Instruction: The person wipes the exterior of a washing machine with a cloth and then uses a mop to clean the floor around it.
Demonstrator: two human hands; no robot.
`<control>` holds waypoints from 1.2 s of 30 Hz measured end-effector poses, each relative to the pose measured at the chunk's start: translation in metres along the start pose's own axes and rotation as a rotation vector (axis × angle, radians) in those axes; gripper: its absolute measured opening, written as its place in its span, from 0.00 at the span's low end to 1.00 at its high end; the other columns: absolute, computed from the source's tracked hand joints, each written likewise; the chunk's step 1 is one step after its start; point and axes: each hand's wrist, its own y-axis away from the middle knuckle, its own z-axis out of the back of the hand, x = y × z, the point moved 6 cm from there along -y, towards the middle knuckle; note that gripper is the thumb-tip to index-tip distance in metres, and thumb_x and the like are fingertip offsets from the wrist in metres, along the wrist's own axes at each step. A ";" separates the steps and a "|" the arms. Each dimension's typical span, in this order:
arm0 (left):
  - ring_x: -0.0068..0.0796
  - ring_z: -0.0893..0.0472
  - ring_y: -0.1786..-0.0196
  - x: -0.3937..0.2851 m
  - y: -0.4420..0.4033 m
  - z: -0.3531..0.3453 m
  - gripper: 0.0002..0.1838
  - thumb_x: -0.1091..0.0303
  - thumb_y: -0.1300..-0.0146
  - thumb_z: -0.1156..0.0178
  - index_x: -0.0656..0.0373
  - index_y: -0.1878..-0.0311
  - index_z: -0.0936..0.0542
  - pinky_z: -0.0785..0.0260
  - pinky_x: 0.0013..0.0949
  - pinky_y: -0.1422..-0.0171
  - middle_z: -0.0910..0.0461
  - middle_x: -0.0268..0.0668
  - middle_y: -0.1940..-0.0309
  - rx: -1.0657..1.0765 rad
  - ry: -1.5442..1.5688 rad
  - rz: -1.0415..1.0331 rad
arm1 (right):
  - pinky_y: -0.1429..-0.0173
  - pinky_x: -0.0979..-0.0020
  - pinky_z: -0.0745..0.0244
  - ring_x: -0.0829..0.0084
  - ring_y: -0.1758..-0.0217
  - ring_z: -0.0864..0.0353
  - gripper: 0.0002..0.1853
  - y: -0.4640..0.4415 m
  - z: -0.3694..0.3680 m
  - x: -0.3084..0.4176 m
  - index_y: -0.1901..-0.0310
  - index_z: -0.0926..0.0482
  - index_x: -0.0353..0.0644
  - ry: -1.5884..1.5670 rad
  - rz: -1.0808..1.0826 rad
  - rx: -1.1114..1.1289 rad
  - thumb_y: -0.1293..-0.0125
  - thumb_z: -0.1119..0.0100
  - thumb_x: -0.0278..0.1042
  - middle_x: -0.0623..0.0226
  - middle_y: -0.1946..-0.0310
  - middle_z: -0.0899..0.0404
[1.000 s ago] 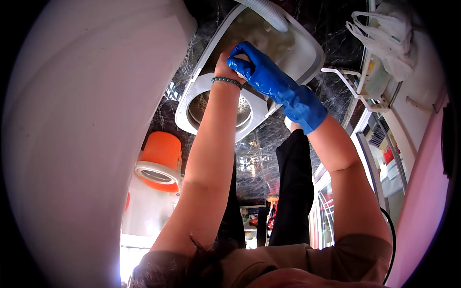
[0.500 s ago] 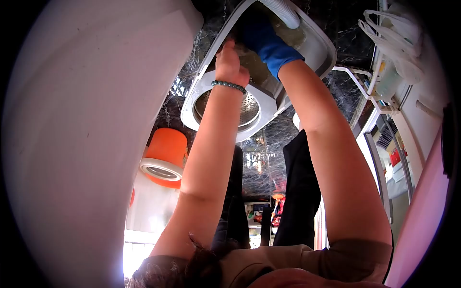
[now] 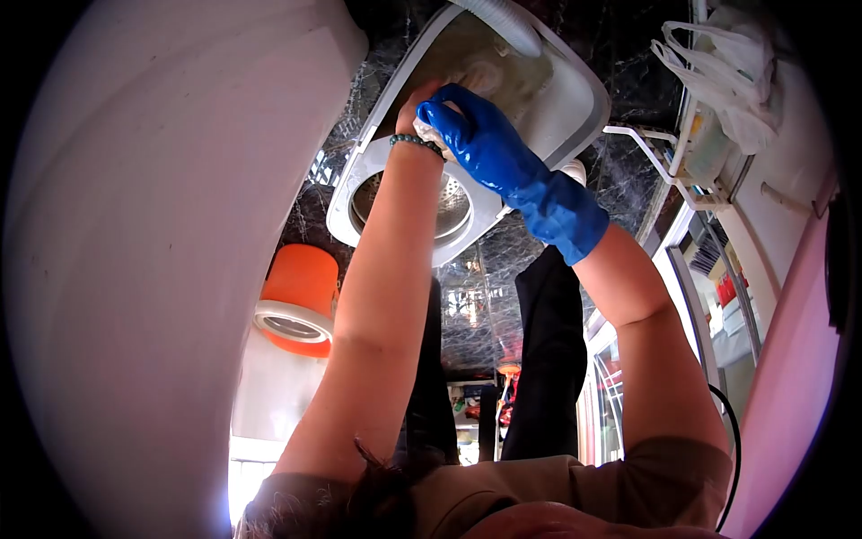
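Observation:
My left hand (image 3: pixel 416 110) is bare, with a dark beaded bracelet (image 3: pixel 416 142) at the wrist. Its fingers are mostly hidden. Against it rests my right hand (image 3: pixel 462 121) in a wet blue rubber glove, fingers curled around something small and pale (image 3: pixel 428 135) that I cannot make out. Both hands are over the near side of a grey-rimmed tub (image 3: pixel 588 99) holding murky water. Below them, partly behind my left forearm, is the round perforated metal drum opening (image 3: pixel 455 208).
A ribbed hose (image 3: pixel 505 25) reaches into the tub from above. An orange bucket (image 3: pixel 303 277) stands on the left. White plastic bags (image 3: pixel 732 76) hang at the upper right above a white rack (image 3: pixel 660 157). The floor (image 3: pixel 485 314) is dark and marble-patterned.
Half a second ago my gloved right hand was down in the tub, apart from my left hand. It has come back up against my left hand, with the pale thing between them.

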 end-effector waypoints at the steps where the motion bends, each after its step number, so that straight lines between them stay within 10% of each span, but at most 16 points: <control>1: 0.41 0.19 0.59 -0.003 -0.002 -0.003 0.14 0.60 0.35 0.47 0.62 0.58 0.22 0.24 0.43 0.54 0.19 0.44 0.61 -0.035 0.000 -0.020 | 0.54 0.72 0.27 0.76 0.61 0.21 0.15 0.003 -0.001 0.011 0.53 0.23 0.39 0.066 0.107 -0.034 0.31 0.47 0.42 0.69 0.66 0.19; 6: 0.33 0.19 0.63 -0.004 0.010 -0.013 0.10 0.63 0.34 0.48 0.59 0.58 0.24 0.25 0.34 0.61 0.20 0.39 0.67 -0.055 0.126 0.249 | 0.60 0.69 0.25 0.59 0.67 0.19 0.16 -0.047 0.028 -0.029 0.53 0.22 0.41 0.428 0.270 -0.194 0.31 0.50 0.45 0.58 0.70 0.19; 8: 0.28 0.25 0.65 -0.022 0.019 -0.026 0.09 0.62 0.31 0.53 0.57 0.62 0.28 0.32 0.32 0.62 0.24 0.35 0.68 -0.045 -0.246 -0.076 | 0.55 0.61 0.23 0.52 0.61 0.19 0.12 -0.089 0.040 -0.058 0.58 0.21 0.46 0.924 0.331 -0.203 0.39 0.45 0.42 0.55 0.62 0.19; 12: 0.23 0.30 0.64 -0.037 0.051 -0.051 0.07 0.63 0.31 0.49 0.53 0.65 0.29 0.40 0.30 0.56 0.27 0.30 0.69 -0.244 -0.288 -0.228 | 0.55 0.60 0.24 0.52 0.60 0.19 0.17 -0.136 0.034 -0.099 0.66 0.17 0.47 0.277 0.101 -0.036 0.54 0.39 0.48 0.54 0.66 0.18; 16: 0.24 0.29 0.58 -0.039 0.080 -0.058 0.05 0.62 0.32 0.47 0.51 0.59 0.26 0.40 0.33 0.48 0.25 0.28 0.64 -0.253 0.033 -0.142 | 0.57 0.60 0.25 0.54 0.62 0.19 0.12 -0.122 0.024 -0.078 0.73 0.17 0.45 0.903 0.609 -0.133 0.54 0.40 0.43 0.54 0.70 0.18; 18: 0.26 0.27 0.55 -0.022 0.060 -0.034 0.09 0.61 0.32 0.48 0.51 0.53 0.25 0.40 0.35 0.44 0.23 0.30 0.61 -0.213 0.155 0.080 | 0.57 0.58 0.25 0.56 0.63 0.18 0.09 -0.116 0.014 -0.068 0.73 0.17 0.44 1.274 0.460 -0.123 0.52 0.42 0.38 0.55 0.70 0.18; 19: 0.27 0.27 0.50 -0.022 0.057 -0.025 0.11 0.60 0.31 0.49 0.52 0.52 0.26 0.40 0.39 0.39 0.23 0.31 0.58 -0.277 0.156 0.118 | 0.52 0.66 0.26 0.70 0.59 0.20 0.16 -0.131 0.018 -0.094 0.49 0.26 0.42 1.061 0.300 0.020 0.37 0.44 0.39 0.62 0.57 0.20; 20: 0.27 0.27 0.50 -0.026 0.058 -0.025 0.11 0.60 0.31 0.49 0.52 0.52 0.26 0.40 0.39 0.39 0.23 0.31 0.58 -0.274 0.161 0.120 | 0.52 0.66 0.26 0.70 0.59 0.20 0.16 -0.110 0.014 -0.070 0.49 0.26 0.42 1.068 0.299 0.022 0.37 0.44 0.39 0.62 0.57 0.20; 22: 0.31 0.24 0.52 -0.027 0.061 -0.030 0.14 0.57 0.31 0.53 0.53 0.48 0.28 0.33 0.37 0.47 0.22 0.34 0.55 -0.241 0.246 0.246 | 0.52 0.71 0.26 0.75 0.59 0.21 0.15 -0.048 0.018 -0.032 0.53 0.24 0.40 -0.180 0.014 -0.096 0.37 0.41 0.39 0.66 0.60 0.20; 29: 0.41 0.21 0.54 0.020 0.067 -0.030 0.18 0.69 0.28 0.66 0.66 0.49 0.28 0.26 0.40 0.46 0.22 0.47 0.56 0.250 0.510 0.314 | 0.53 0.77 0.28 0.81 0.60 0.25 0.10 0.026 0.037 -0.009 0.54 0.25 0.41 -0.331 0.030 -0.327 0.33 0.44 0.35 0.74 0.64 0.23; 30: 0.43 0.21 0.52 0.025 0.076 -0.020 0.18 0.69 0.28 0.66 0.68 0.46 0.30 0.26 0.41 0.44 0.23 0.49 0.53 -0.164 0.238 0.210 | 0.52 0.76 0.28 0.80 0.58 0.25 0.11 0.032 0.040 -0.009 0.53 0.25 0.42 -0.550 -0.007 -0.407 0.33 0.44 0.36 0.72 0.61 0.24; 31: 0.47 0.22 0.48 0.031 0.078 -0.021 0.19 0.69 0.28 0.65 0.70 0.43 0.32 0.28 0.44 0.40 0.26 0.52 0.47 -0.117 0.198 0.196 | 0.50 0.75 0.28 0.79 0.56 0.25 0.12 0.026 0.046 -0.031 0.51 0.26 0.42 -0.702 0.057 -0.372 0.33 0.45 0.35 0.71 0.58 0.24; 36: 0.43 0.19 0.55 -0.008 0.131 -0.073 0.26 0.59 0.37 0.43 0.70 0.43 0.33 0.25 0.36 0.51 0.21 0.46 0.54 0.080 -0.375 0.236 | 0.45 0.73 0.29 0.75 0.50 0.26 0.17 0.029 0.035 -0.011 0.44 0.29 0.41 -0.968 0.032 -0.099 0.33 0.45 0.34 0.69 0.50 0.26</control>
